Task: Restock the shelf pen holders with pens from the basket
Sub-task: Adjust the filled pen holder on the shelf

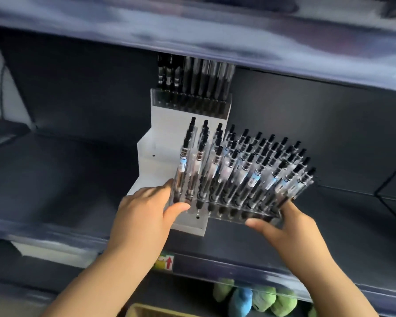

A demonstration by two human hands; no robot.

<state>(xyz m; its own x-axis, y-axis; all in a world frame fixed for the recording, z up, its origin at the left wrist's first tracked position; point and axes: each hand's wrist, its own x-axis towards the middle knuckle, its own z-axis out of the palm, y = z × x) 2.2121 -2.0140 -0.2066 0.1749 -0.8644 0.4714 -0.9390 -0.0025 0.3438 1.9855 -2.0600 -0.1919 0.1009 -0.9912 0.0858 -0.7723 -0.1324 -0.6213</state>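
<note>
Left hand (pixel 146 208), right hand (pixel 292 227): fingers curled round full clear pen holder (pixel 236 215), tilted over white stand (pixel 150 152); rear holder (pixel 192 102) stocked; seating likely remains.

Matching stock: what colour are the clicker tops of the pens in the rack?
Black; head view shows it on the pens in the pen rack.

The left hand (pixel 146 207) grips the 9 o'clock end of a clear pen holder (pixel 238 215), and the right hand (pixel 290 227) grips its 4 o'clock corner. The rows of pens (pixel 249 170) filling it lean toward 1 o'clock. Behind it, a white stepped stand (pixel 156 145) sits on the shelf (pixel 55 179). At 12 o'clock, the stand's top step carries a second holder (pixel 190 104) of dark pens. Green and blue soft toys (pixel 256 298) lie at 6 o'clock.
</note>
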